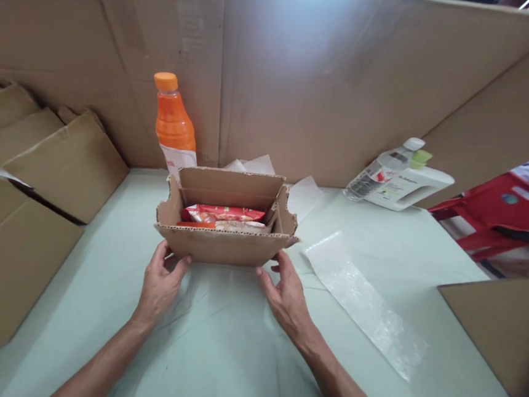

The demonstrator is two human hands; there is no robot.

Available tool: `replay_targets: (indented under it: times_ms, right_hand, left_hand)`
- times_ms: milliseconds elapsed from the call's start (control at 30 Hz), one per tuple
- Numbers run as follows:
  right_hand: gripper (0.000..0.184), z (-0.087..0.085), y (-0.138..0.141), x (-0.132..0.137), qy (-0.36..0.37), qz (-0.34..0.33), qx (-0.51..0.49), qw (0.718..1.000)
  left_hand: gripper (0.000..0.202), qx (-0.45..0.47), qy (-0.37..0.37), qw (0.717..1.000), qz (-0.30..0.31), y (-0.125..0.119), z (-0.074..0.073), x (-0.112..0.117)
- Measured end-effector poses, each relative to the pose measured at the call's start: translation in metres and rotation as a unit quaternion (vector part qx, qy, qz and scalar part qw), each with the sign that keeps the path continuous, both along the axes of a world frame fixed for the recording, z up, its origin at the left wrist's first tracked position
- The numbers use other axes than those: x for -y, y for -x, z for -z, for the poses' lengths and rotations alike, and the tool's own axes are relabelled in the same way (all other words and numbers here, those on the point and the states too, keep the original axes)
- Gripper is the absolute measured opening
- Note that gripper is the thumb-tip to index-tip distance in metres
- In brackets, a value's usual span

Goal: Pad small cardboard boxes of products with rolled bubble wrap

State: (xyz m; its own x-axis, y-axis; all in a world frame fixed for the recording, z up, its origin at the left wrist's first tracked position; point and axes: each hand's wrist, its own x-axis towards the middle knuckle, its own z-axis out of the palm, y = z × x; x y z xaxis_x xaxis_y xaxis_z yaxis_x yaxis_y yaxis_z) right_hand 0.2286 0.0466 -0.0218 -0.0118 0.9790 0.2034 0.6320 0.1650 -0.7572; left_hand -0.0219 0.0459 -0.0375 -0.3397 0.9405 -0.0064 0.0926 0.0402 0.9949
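An open cardboard box [225, 247] stands in the middle of the table, its top flaps folded up and outward. Inside it lie a red snack packet [226, 212], a pale packet [241, 227] and something orange, partly hidden by the front flap. My left hand [162, 282] grips the box's lower left corner, thumb on the front face and fingers round the side. At the lower right corner, my right hand [284, 290] holds the box in the same way.
Behind the box stands an orange drink bottle [175, 123]. A clear bottle [380, 171] and white jug [409, 186] are at the back right, bubble wrap [366, 303] nearer. Cardboard boxes [10, 244] crowd the left; a red chair [509, 207] is beyond the right edge.
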Motion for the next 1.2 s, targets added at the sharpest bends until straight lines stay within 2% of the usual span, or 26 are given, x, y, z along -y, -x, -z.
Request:
replay_targets:
  times_ms: [200, 300, 400, 500, 567, 667, 733, 800, 867, 933, 1067, 1133, 1200]
  right_hand:
    - [0.051, 0.009, 0.001, -0.012, 0.0, 0.033, -0.043, 0.999]
    - [0.058, 0.016, 0.006, -0.021, -0.02, 0.023, -0.067, 0.997]
    - [0.066, 0.02, 0.007, -0.036, -0.036, -0.005, -0.07, 0.997]
    - [0.069, 0.019, -0.011, -0.042, -0.054, -0.024, -0.018, 0.998]
    - [0.065, 0.016, -0.039, -0.039, -0.076, 0.007, 0.039, 0.996]
    - [0.06, 0.01, -0.097, -0.031, -0.071, 0.13, 0.123, 0.981]
    - [0.058, 0.007, -0.131, -0.029, -0.013, 0.209, 0.16, 0.965]
    - [0.045, 0.004, -0.151, -0.027, 0.054, 0.239, 0.172, 0.954]
    - [0.024, 0.002, -0.155, -0.022, 0.088, 0.225, 0.162, 0.957]
    - [0.015, -0.002, -0.145, -0.012, 0.087, 0.199, 0.142, 0.966]
    - [0.027, -0.012, -0.1, 0.02, 0.077, 0.134, 0.07, 0.986]
    - [0.035, -0.015, -0.07, 0.039, 0.068, 0.108, 0.007, 0.992]
    - [0.037, -0.013, -0.036, 0.057, 0.059, 0.102, -0.09, 0.989]
  left_hand:
    - [0.038, -0.003, -0.012, 1.0, -0.001, -0.009, 0.004, -0.006]
    - [0.038, -0.027, -0.028, 0.999, -0.015, -0.007, 0.003, -0.013]
    - [0.043, -0.039, -0.036, 0.998, -0.017, -0.006, 0.003, -0.031]
    - [0.047, -0.049, -0.024, 0.998, 0.003, -0.005, 0.002, -0.047]
    - [0.052, -0.049, -0.014, 0.999, 0.018, -0.002, 0.002, -0.046]
    - [0.063, -0.077, 0.011, 0.997, 0.022, 0.003, 0.002, -0.021]
    - [0.064, -0.115, 0.035, 0.992, 0.025, 0.003, 0.002, 0.009]
    - [0.06, -0.14, 0.065, 0.987, 0.033, -0.001, 0.003, 0.045]
    - [0.055, -0.132, 0.097, 0.985, 0.055, -0.011, 0.004, 0.079]
    - [0.049, -0.1, 0.107, 0.984, 0.105, -0.023, 0.006, 0.109]
    - [0.045, 0.004, 0.102, 0.969, 0.223, -0.053, 0.009, 0.143]
    - [0.065, 0.101, 0.112, 0.956, 0.251, -0.068, 0.007, 0.15]
    - [0.096, 0.209, 0.112, 0.936, 0.261, -0.08, 0.002, 0.155]
